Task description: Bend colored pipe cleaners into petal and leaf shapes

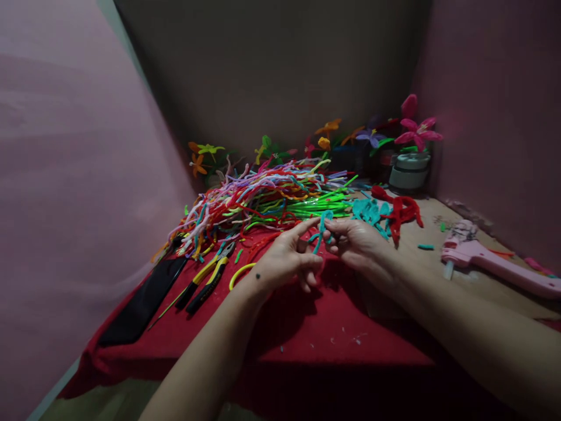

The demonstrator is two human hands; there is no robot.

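A teal pipe cleaner (321, 233), bent into a narrow loop at its top, stands between my two hands above the red cloth. My right hand (357, 242) pinches it near the loop with thumb and fingers. On its other side is my left hand (291, 257), index finger stretched to the loop and the other fingers partly curled; the pipe cleaner's lower end comes down by its thumb. Just behind my right hand lie teal looped pieces (370, 211), with red bent pieces (403, 213) beside them.
A heap of coloured pipe cleaners (263, 193) covers the back. Pliers (210, 275) and a black phone-like object (142, 304) lie left. A pink glue gun (495, 260) rests on a board (433, 263) at right. Behind stand pipe-cleaner flowers (418, 131) and a jar (409, 172).
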